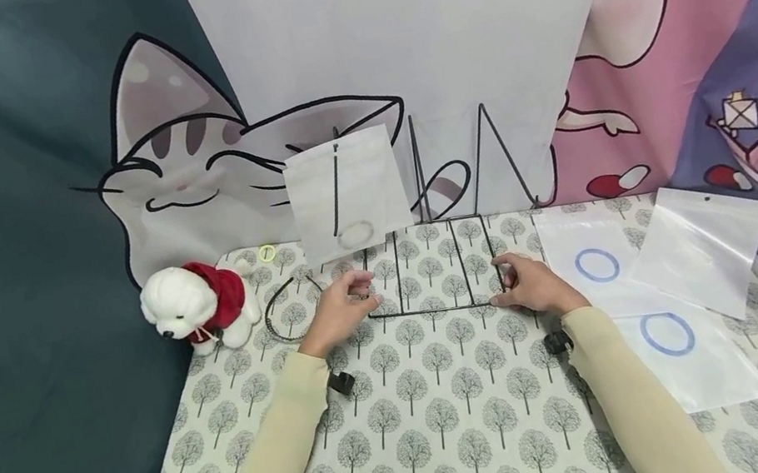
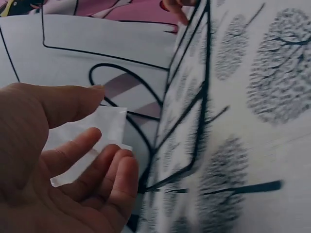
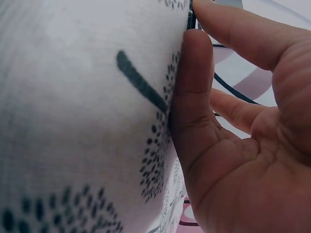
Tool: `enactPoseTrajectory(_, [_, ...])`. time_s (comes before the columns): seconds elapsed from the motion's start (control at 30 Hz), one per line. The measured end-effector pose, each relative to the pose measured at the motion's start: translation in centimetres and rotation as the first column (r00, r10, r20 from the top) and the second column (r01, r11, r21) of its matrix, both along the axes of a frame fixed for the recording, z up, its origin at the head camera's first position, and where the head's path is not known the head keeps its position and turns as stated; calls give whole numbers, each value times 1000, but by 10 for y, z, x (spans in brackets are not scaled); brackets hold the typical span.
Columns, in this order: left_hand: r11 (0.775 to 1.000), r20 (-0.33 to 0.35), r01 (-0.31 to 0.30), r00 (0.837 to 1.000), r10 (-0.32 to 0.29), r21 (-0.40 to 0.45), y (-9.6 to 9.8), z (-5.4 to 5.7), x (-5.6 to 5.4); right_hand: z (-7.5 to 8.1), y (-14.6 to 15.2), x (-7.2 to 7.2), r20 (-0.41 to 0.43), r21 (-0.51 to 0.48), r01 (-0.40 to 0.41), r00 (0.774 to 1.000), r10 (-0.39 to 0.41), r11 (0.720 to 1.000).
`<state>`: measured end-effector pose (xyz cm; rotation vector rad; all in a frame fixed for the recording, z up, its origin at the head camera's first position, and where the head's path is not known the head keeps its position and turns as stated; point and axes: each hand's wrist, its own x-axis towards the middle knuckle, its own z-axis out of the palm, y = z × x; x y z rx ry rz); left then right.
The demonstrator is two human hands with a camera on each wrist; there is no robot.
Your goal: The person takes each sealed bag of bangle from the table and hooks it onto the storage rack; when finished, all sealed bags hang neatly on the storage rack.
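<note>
A black wire display rack lies with its base flat on the cloth, and bent prongs rise at its back. On its left prong hangs a white, translucent plastic bag with a pale ring shape low on it. My right hand grips the rack's right front corner; in the right wrist view, thumb and a finger meet at the dark wire. At the left front corner is my left hand, its fingers loosely bent and apart. In the left wrist view nothing lies between that thumb and the fingers.
A black toothed headband lies left of my left hand. Farther left sits a white plush dog in red, with a yellow ring behind it. On the right are clear bags with blue rings and another bag.
</note>
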<state>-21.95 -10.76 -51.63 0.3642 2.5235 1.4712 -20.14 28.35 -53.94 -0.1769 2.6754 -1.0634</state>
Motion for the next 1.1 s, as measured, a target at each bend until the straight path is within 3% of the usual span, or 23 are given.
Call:
enactPoseTrajectory(0.13, [994,20,11,1000,-9,-107,4,-15,2,1,-1,0,-2,7,-13,1000,13,1000])
enactPoseTrajectory(0.33, [983,-6,-21,1000,20,-183,9,-25,3,2,-3,1,15,14,-6,1000,6,1000])
enactPoseTrajectory(0.7, [974,-17,-44,999,42,-223,13,-27,0,5,-4,2,-11,60,-27,1000,28,998])
enactPoseTrajectory(0.87, [968,4,-76,997,79,-238,15,-24,-4,11,-7,0,-20,63,-29,999,30,998])
enactPoseTrajectory(1.1, [964,48,-72,995,87,-256,16,-21,-1,14,6,4,-17,30,-29,999,29,999])
